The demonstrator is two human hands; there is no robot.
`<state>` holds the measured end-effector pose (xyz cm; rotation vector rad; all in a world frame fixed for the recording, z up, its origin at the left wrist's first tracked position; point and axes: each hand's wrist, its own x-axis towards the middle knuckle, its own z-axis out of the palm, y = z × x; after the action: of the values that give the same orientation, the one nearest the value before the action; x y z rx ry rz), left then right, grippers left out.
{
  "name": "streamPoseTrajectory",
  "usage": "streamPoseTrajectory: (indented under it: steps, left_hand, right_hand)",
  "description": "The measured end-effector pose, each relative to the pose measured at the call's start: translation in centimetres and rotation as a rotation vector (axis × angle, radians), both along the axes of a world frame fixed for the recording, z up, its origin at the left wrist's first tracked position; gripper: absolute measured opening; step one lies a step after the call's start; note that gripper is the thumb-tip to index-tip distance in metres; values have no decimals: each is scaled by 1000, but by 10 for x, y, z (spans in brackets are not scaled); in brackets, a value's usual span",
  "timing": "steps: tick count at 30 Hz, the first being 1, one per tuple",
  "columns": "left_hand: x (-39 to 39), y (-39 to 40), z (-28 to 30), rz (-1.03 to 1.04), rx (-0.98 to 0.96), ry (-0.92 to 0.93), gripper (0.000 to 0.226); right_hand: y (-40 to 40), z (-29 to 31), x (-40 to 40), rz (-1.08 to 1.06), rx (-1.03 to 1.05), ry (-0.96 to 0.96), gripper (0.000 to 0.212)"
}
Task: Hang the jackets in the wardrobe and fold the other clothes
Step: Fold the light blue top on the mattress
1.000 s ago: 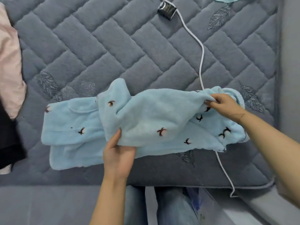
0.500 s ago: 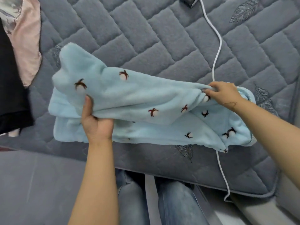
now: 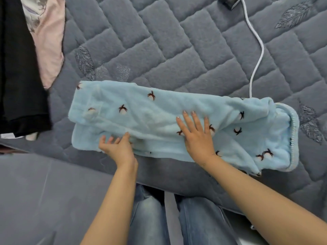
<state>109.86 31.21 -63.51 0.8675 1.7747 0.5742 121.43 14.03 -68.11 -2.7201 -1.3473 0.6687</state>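
Observation:
A light blue fleece garment (image 3: pixel 141 119) with small dark bird-like marks lies folded lengthwise into a long strip on the grey quilted bed (image 3: pixel 177 50). My right hand (image 3: pixel 198 133) rests flat on its middle, fingers spread, palm down. At the strip's near edge, left of centre, my left hand (image 3: pixel 117 147) touches the fabric with fingers apart. Neither hand grips the cloth. The garment's ribbed hem (image 3: pixel 293 135) curls up at the right end.
A black garment (image 3: pixel 19 76) and a pink garment (image 3: pixel 47 41) lie at the bed's left. A white cable (image 3: pixel 256 55) runs from a dark charger (image 3: pixel 230 1) at the top down under the blue garment. My jeans-clad legs (image 3: pixel 150 218) stand against the bed's near edge.
Both hands let go of the upper layer they were holding up. It now lies flat over the lower layer, and my right hand has moved left to press on the middle.

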Motion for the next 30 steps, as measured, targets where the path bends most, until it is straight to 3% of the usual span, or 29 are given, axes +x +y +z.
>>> streamPoseTrajectory:
  steps: [1,3,5,7,9,11,14,16,19,21,24,27,30]
  left_hand:
    - [4,-1,5,-145,189,98,69]
    - [15,-2,12,-663,582,198,58]
    - [28,1,2,-1213,798,250,45]
    - [38,6,-19,-1550,756,384,47]
    - [39,15,-46,-1732,606,565,58]
    - [32,23,-70,-1839,549,680,65]
    - [25,24,-87,-1878,591,709,65]
    - [24,21,-89,-1882,595,719,65]
    - [32,19,-78,-1892,503,735,68]
    - [43,7,-61,-1898,434,775,71]
    - [72,-27,-28,-2029,520,651,74]
    - [123,-67,-4,-2120,537,332,56]
    - [184,-108,0,-2165,573,278,50]
  right_hand:
    - [-3,-5,-2,-11,12,-13,78]
    - [-11,-9,-5,-4,45,11,85]
    - [-17,-7,-2,16,101,102,76]
    - [-19,-2,7,-45,207,157,62]
    - [-19,1,21,-150,278,60,59]
    - [-26,-7,39,-256,213,-7,60]
    - [-61,-30,64,-339,-38,12,68]
    - [-86,-41,75,-335,-101,27,75]
    - [-92,-40,84,-322,-9,95,72]
    - [-93,-24,78,-416,168,221,61]
    - [-114,12,45,-796,496,277,38]
    - [-145,36,1,-1307,613,329,23]
    - [-173,32,-34,-1824,620,419,12]
